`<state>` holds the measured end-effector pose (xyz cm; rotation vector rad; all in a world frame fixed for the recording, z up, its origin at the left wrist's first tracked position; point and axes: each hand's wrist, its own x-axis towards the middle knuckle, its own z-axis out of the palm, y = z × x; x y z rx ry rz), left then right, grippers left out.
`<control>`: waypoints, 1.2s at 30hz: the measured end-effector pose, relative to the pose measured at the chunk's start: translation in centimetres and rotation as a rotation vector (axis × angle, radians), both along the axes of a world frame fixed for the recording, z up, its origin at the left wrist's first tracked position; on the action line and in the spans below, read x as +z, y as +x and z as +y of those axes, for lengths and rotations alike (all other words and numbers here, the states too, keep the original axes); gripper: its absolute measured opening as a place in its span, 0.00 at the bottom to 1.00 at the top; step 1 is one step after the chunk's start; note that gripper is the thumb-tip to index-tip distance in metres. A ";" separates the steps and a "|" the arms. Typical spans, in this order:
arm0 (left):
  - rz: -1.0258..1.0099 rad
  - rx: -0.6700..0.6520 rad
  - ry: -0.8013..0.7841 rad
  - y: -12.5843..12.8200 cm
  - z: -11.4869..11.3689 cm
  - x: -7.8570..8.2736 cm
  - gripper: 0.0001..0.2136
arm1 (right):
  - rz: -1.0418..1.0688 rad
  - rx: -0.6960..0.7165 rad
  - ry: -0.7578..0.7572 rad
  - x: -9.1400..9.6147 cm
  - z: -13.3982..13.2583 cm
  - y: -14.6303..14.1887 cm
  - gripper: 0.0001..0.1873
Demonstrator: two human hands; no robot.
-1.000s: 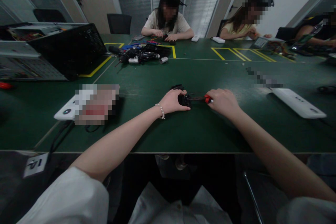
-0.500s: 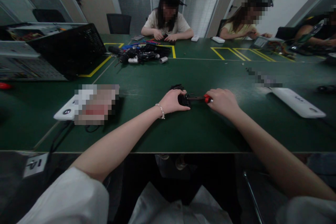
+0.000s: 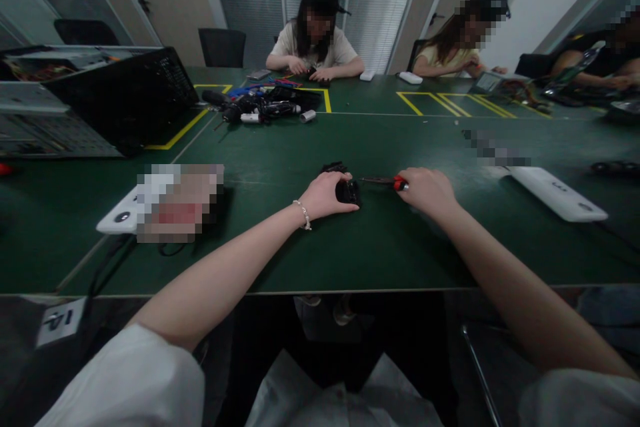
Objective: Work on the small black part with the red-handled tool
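Note:
In the head view, my left hand [image 3: 327, 193] is wrapped round a small black part [image 3: 349, 193] on the green table, thumb on the near side and fingers over the far side. Its exact kind is too dark to make out. My right hand [image 3: 429, 192] grips red-handled needle-nose pliers [image 3: 381, 181], with the slim jaws pointing left. The jaw tips are just right of the black part, with a small gap between them. More black pieces [image 3: 334, 167] lie beyond my left fingers, partly hidden.
An opened computer case [image 3: 125, 103] stands at left. White power banks lie on either side, the left one [image 3: 117, 215] and the right one [image 3: 563, 193]. A power drill [image 3: 233, 110] and cables lie in a far pile. Across the table [image 3: 300, 257], several people work.
The pliers have drawn back slightly to the right, so their tips have come away from the black part. My left hand keeps its hold; the whole view has shifted a little.

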<state>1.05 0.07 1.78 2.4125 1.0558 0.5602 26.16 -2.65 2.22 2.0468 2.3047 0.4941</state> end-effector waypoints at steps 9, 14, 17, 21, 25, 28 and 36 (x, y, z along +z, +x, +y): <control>0.018 -0.007 0.020 -0.1 0.0 -0.2 0.29 | 0.077 0.008 0.028 0.0 0.2 0.2 0.14; 0.018 -0.002 0.060 -0.2 0.2 -0.7 0.29 | 0.190 0.013 0.040 -0.4 0.5 0.9 0.16; 0.013 -0.006 0.058 -0.2 0.2 -0.8 0.31 | 0.284 0.039 0.098 -0.6 0.6 1.0 0.24; 0.032 -0.012 0.074 -0.3 0.1 -0.8 0.33 | 0.342 0.053 0.140 -0.5 0.3 0.6 0.27; 0.062 -0.011 0.078 -0.2 0.0 -0.7 0.35 | 0.388 0.059 0.165 -0.4 0.2 0.4 0.27; 0.062 -0.014 0.089 -0.2 0.0 -0.8 0.35 | 0.500 0.069 0.191 -0.3 0.3 0.5 0.27; 0.067 -0.024 0.101 -0.2 -0.3 -0.8 0.32 | 0.404 0.106 0.175 0.3 -0.1 0.1 0.21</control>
